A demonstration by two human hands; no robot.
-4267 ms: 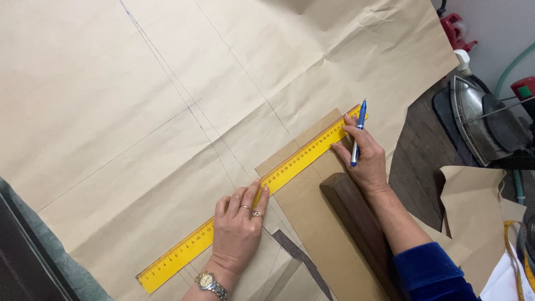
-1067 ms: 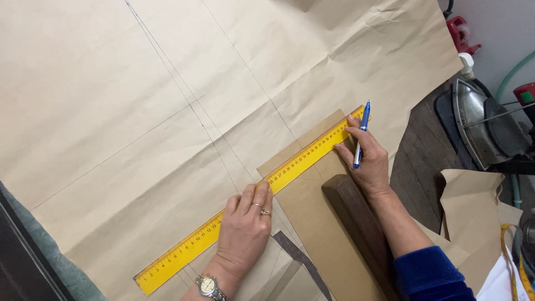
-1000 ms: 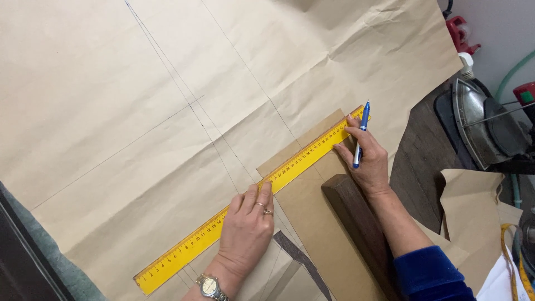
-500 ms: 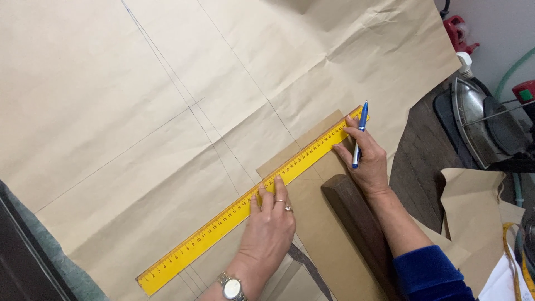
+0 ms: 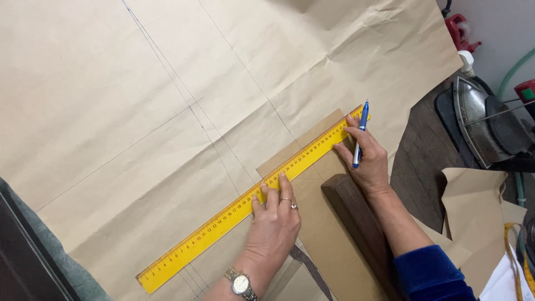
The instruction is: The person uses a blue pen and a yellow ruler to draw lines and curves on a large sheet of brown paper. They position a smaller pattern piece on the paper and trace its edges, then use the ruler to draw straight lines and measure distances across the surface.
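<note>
The long yellow ruler with black graduations [image 5: 251, 198] lies diagonally on the large sheet of creased brown pattern paper [image 5: 167, 100] that covers the table, running from near the table's front edge up toward its right side. Its upper end crosses a smaller piece of stiffer tan card [image 5: 317, 234] laid on top of the paper.

The left hand [image 5: 273, 223] lies flat, fingers spread narrowly, fingertips pressing on the ruler about midway along its length. A ring sits on one finger and a metal wristwatch [image 5: 241, 283] on the wrist.

The right hand [image 5: 368, 159] is closed around a blue pen [image 5: 359, 134], tip pointing up-left, at the ruler's upper end; its fingertips touch the ruler's edge. The sleeve is dark blue velvet [image 5: 429, 273].

A dark wooden block [image 5: 356, 217] lies on the card just beside the right wrist. Thin pencil lines [image 5: 184, 95] cross the paper. At the table's right edge rests a metal iron [image 5: 485, 125] on dark bare tabletop [image 5: 418, 161].
</note>
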